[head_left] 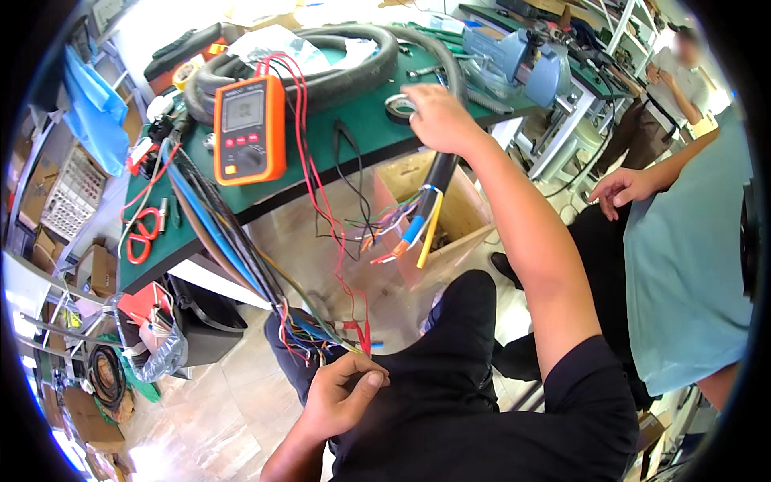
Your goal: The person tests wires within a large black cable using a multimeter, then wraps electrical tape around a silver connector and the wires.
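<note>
My right hand (443, 120) reaches across the green table, its fingers curled at the rim of a roll of black tape (393, 115). Over my lap my left hand (344, 394) is closed, thumb and forefinger pressed together; anything pinched there is too small to make out. Just beyond it are the stripped, coloured wire ends (301, 341) of a thick cable bundle (213, 205), with red test clips (365, 337) beside them. Red leads run up to an orange multimeter (249, 132) propped on the table. Another cut cable (426, 210) hangs off the table edge.
A thick black hose (337, 92) lies coiled at the back of the table (321, 153). Red-handled scissors (144, 235) lie at the left edge. Below stand a wooden box (474, 209) and a black bin (205, 321). A person in light green (691, 265) is close on my right.
</note>
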`<state>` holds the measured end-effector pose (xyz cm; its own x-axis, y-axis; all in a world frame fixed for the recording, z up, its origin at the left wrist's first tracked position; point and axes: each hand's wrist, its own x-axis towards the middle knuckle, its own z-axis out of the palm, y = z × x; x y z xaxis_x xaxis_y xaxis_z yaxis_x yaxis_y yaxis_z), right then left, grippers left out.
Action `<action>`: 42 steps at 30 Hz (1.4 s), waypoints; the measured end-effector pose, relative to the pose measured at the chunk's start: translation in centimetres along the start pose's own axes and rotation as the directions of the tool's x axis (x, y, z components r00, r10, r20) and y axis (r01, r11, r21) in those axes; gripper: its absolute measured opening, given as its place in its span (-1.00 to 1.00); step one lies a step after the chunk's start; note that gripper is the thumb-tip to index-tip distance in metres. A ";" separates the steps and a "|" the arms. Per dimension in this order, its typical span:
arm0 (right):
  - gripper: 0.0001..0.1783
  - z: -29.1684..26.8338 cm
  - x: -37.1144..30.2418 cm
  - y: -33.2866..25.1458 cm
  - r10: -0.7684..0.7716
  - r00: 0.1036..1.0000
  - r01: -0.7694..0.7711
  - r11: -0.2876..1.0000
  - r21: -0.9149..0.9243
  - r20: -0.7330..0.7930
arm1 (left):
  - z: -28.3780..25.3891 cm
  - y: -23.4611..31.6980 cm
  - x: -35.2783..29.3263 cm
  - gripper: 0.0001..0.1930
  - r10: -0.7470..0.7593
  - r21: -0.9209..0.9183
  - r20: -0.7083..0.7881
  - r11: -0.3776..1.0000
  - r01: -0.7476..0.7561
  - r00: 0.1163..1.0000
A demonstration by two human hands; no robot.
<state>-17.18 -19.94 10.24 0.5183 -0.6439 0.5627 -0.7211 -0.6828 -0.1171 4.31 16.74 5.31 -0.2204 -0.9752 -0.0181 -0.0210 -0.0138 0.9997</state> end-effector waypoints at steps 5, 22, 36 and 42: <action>-0.76 1.9 1.7 1.0 0.011 0.988 0.002 0.996 -0.086 0.152 | -0.7 -0.6 0.5 -0.88 -0.004 0.019 -0.241 1.000 0.008 0.971; -0.67 -5.4 -22.3 -11.4 0.136 0.985 -0.166 0.559 0.812 0.108 | 6.5 1.5 10.6 -0.67 0.449 0.409 -0.206 0.847 -0.340 0.870; -0.65 -5.6 -23.5 -13.1 -0.023 0.995 -0.054 0.720 0.692 0.102 | 5.5 0.2 7.7 -0.88 0.236 0.440 -0.107 0.882 -0.167 0.966; -0.67 -4.9 -23.5 -13.0 -0.003 0.994 -0.067 0.760 0.647 0.106 | 4.3 -1.3 7.0 -0.89 -0.062 0.034 -0.071 0.997 0.064 0.996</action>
<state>-22.28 5.77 2.57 0.5663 -0.6750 0.4729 -0.2850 -0.6988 -0.6561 -1.41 10.91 3.85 -0.1486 -0.9858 -0.0782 -0.0679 -0.0688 0.9953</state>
